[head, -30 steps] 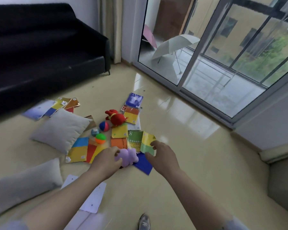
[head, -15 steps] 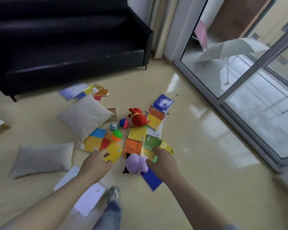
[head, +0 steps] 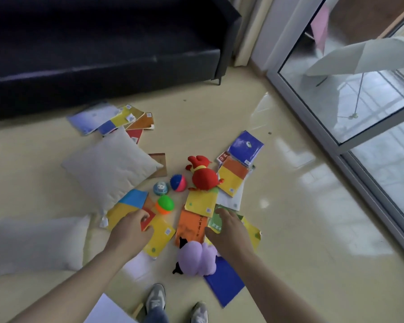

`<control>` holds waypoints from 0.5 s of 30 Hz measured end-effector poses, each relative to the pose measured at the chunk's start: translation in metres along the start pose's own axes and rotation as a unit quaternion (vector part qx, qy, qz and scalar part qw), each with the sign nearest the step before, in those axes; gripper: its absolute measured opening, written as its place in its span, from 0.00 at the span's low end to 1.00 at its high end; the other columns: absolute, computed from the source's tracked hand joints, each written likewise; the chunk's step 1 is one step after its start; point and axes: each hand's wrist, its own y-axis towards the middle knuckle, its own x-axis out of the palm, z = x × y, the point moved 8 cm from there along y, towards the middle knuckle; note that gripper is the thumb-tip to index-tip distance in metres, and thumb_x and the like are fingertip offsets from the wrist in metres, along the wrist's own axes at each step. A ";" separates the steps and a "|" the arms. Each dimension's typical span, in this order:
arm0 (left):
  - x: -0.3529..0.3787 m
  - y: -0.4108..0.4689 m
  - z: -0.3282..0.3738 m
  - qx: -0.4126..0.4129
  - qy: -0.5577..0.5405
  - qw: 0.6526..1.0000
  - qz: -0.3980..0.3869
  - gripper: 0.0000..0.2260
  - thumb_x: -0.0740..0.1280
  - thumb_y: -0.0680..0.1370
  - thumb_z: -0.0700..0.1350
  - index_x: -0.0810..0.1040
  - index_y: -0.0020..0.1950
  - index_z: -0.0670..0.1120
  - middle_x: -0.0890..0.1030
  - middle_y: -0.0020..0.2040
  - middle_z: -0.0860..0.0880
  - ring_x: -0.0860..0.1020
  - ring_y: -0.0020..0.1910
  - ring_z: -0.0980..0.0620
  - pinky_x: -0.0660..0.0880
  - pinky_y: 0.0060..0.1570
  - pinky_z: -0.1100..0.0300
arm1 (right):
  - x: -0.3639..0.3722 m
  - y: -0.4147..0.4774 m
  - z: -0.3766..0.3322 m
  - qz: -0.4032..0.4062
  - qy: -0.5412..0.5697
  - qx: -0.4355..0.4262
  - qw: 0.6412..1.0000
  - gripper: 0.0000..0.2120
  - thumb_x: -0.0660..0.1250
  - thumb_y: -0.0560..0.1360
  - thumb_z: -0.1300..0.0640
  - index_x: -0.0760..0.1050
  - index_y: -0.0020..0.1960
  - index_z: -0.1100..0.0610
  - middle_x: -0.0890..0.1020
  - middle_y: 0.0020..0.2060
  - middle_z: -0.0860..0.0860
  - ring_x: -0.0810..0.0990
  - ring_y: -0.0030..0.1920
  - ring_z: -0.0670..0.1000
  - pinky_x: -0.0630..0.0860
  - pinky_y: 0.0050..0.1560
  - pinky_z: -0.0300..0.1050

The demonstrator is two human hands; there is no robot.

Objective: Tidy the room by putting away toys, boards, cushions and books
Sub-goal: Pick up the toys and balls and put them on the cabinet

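Books, toys and cushions lie scattered on the cream floor. My left hand point(head: 131, 231) pinches the corner of a red and yellow book point(head: 160, 236). My right hand point(head: 229, 231) grips a green book point(head: 216, 221) lying beside an orange book point(head: 190, 226). A purple plush toy point(head: 196, 257) sits just below my right hand, on a blue book point(head: 224, 283). Farther off are a red plush toy point(head: 202, 176), a spiky blue-pink ball point(head: 178, 183), a green-orange ball point(head: 165, 204) and a small pale blue toy point(head: 161, 188). Two grey cushions point(head: 107, 169) point(head: 33, 245) lie at the left.
A black sofa point(head: 103, 43) stands along the back, with more books point(head: 112, 118) in front of it. A glass sliding door point(head: 359, 113) runs along the right. White sheets point(head: 110, 311) lie near my shoes point(head: 155, 299). Bare floor stretches to the right of the pile.
My left hand let go of the purple plush and moved left onto the red and yellow book. My right hand slid up along the green book. The view tilted down and leftward.
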 end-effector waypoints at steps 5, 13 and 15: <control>0.054 0.087 -0.036 -0.029 -0.029 0.999 0.018 0.11 0.68 0.75 0.45 0.75 0.55 0.45 0.76 0.52 0.49 0.76 0.49 0.49 0.72 0.47 0.57 | 0.045 0.114 0.022 0.000 -0.007 -0.012 1.000 0.27 0.67 0.75 0.47 0.65 0.72 0.53 0.73 0.64 0.51 0.76 0.59 0.53 0.74 0.52 0.45; 0.200 0.223 -0.135 -0.044 -0.083 0.992 0.082 0.19 0.73 0.71 0.45 0.74 0.60 0.46 0.72 0.51 0.52 0.74 0.49 0.52 0.69 0.46 0.60 | 0.203 0.291 0.069 0.004 -0.019 -0.091 0.996 0.30 0.67 0.75 0.48 0.61 0.73 0.52 0.70 0.67 0.51 0.74 0.62 0.54 0.75 0.54 0.47; 0.240 0.261 -0.160 -0.032 -0.085 0.991 0.097 0.23 0.75 0.69 0.45 0.73 0.62 0.44 0.71 0.50 0.51 0.75 0.48 0.50 0.71 0.46 0.57 | 0.252 0.335 0.082 0.000 -0.030 -0.102 0.994 0.30 0.68 0.74 0.48 0.62 0.72 0.53 0.69 0.66 0.51 0.74 0.61 0.55 0.75 0.54 0.48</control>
